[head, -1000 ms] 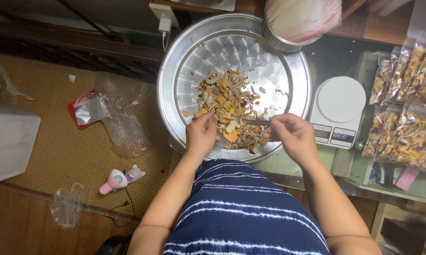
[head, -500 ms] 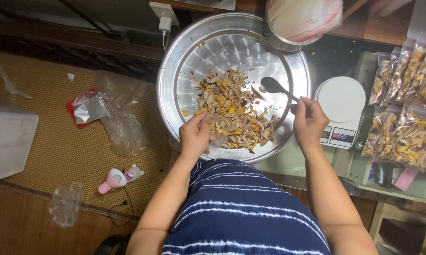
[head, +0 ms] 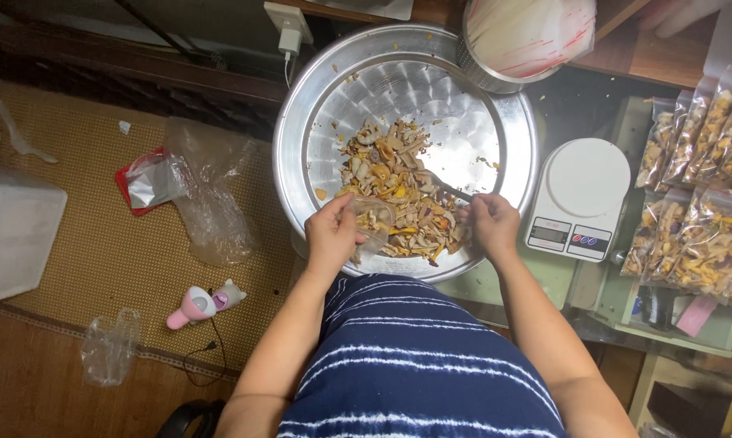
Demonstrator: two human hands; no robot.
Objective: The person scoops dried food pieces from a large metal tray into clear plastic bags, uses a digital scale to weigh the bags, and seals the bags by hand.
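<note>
Centre frame: left hand [head: 331,237] grips a small clear plastic bag [head: 374,221] over the mixed dried snack pile [head: 398,195] in the round dimpled metal tray [head: 301,122]; right hand [head: 493,225] clenches a metal spoon [head: 443,186] dug into it. White digital scale [head: 579,199] sits right of the tray, filled clear bags [head: 699,211] at the right edge, crumpled plastic [head: 212,195] on the woven mat [head: 74,211] left.

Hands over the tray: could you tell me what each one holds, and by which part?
The left hand grips a small clear bag by its mouth edge; the right hand holds a metal spoon by its handle end.
</note>
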